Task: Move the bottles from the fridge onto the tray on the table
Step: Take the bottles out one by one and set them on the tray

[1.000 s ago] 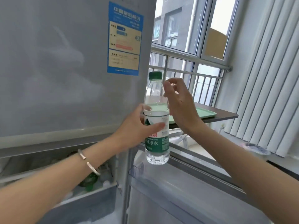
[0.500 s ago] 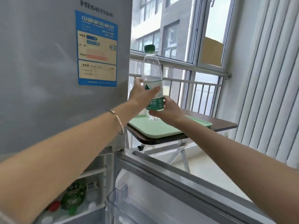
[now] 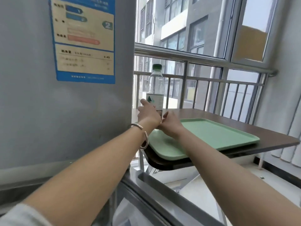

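A clear water bottle (image 3: 156, 85) with a green cap and a green-and-white label stands upright at the near-left corner of the light green tray (image 3: 215, 136). My left hand (image 3: 149, 114) is wrapped around its lower half. My right hand (image 3: 170, 123) rests at the bottle's base on the right, fingers against it. The bottle's bottom is hidden behind both hands, so I cannot tell whether it touches the tray. The tray lies on a dark brown folding table (image 3: 268, 137).
The grey fridge (image 3: 68, 101) with a blue energy sticker (image 3: 84, 39) fills the left. Its open lower door (image 3: 162, 201) runs under my arms. A metal window railing (image 3: 211, 79) stands behind the table, with white vertical blinds (image 3: 291, 128) at the right.
Both hands have carried the bottle down and forward from chest height to the tray's near-left corner. The view has swung away from the fridge interior toward the table.
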Tool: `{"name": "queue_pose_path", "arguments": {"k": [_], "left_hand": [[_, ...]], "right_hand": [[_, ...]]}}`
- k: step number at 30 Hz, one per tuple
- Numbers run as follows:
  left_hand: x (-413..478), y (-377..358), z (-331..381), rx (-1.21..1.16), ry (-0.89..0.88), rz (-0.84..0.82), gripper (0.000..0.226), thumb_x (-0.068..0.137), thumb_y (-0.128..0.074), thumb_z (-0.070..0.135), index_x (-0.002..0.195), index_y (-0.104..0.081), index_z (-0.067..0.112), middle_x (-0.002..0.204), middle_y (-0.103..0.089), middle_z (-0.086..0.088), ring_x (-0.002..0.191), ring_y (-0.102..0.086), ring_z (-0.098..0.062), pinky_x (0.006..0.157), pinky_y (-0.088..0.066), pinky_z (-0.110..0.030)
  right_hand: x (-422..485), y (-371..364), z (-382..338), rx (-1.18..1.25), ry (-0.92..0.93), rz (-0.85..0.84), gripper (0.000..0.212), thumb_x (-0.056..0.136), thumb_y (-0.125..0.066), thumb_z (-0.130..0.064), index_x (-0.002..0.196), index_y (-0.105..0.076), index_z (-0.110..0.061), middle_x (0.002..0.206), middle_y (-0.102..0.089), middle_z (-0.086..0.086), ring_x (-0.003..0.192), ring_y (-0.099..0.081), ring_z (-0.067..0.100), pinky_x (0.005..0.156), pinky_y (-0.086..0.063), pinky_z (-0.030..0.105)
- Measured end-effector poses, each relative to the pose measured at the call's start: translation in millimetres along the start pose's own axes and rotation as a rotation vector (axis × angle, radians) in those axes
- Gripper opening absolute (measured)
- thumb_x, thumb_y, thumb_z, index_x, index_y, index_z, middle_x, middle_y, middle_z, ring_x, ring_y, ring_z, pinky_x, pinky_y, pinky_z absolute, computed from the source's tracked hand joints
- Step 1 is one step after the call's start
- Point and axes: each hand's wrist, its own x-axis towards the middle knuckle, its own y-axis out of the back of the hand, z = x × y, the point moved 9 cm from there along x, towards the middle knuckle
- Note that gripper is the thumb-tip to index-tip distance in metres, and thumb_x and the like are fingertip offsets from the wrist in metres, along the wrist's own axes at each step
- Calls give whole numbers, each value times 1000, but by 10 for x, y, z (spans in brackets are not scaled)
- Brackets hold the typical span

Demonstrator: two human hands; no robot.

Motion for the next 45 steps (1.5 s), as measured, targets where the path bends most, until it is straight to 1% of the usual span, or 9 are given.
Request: {"name": "queue_pose_path", "arguments": {"k": [7,13,17,20,24,27,33,41,45], "left_hand": [[-24,-31,-17,54,21,66,63,92,-52,6,144,-16,7,143,-33,-22,123,-47,-40,100,-43,-44],[-131,-24,-46,93,22,-20,66,93,-48,7,148,-11,6,147,-33,-20,129,-44,-39,105,-39,-43],[-329,30,38,87,-7,-109,82,93,-50,5,152,7,5,156,-16,-23,140,-29,-39,113,-32,-46],[-599,300,352,26,-186,-95,56,97,-41,11,149,-19,5,142,-41,-22,126,-47,-35,97,-44,-39],[-1135,936,556,-192,-360,-14,26,96,-39,5,120,-49,6,109,-60,-11,95,-58,-23,79,-48,-31],[-1477,1260,335,-192,-398,9,23,89,-42,-1,110,-50,6,102,-61,-10,91,-58,-22,71,-47,-28],[-1800,1568,-681,-67,-242,-123,28,82,-41,-5,108,-44,6,102,-60,-14,93,-57,-28,75,-49,-40],[-1947,1744,-1829,80,-141,-201,29,83,-42,1,109,-44,13,103,-63,-7,94,-60,-25,80,-50,-38],[-1912,1729,-2590,148,-51,-241,27,83,-46,4,109,-48,11,99,-67,-11,91,-63,-30,72,-49,-36]], "right_hand": [[22,-90,4,-163,44,-61,48,78,-76,-18,116,-50,-6,102,-52,3,94,-50,20,79,-41,29],[5,-109,29,-148,2,-91,46,80,-73,-17,118,-48,-8,109,-54,5,98,-50,20,82,-41,29],[-8,81,-110,-108,-9,80,30,82,-66,-12,110,-56,-6,110,-63,11,98,-59,26,80,-48,33],[-256,526,-605,-34,106,433,18,82,-48,1,88,-64,-6,86,-66,9,81,-61,23,70,-48,32],[-808,615,-1214,118,279,532,25,81,-42,5,77,-62,-11,68,-59,2,61,-51,5,55,-40,8],[-1168,359,-1412,184,317,427,27,80,-43,7,70,-60,-11,61,-54,-3,58,-49,3,53,-39,9],[-1735,-676,-1418,50,203,147,35,80,-49,-1,56,-49,-26,59,-51,-8,60,-48,8,53,-32,24],[-2151,-1804,-1159,-36,35,-31,25,84,-46,-5,65,-54,-19,68,-62,1,72,-61,24,63,-46,34],[-2304,-2513,-912,-78,-2,-192,24,80,-46,-6,63,-56,-19,72,-67,8,75,-63,29,68,-52,39]]}}
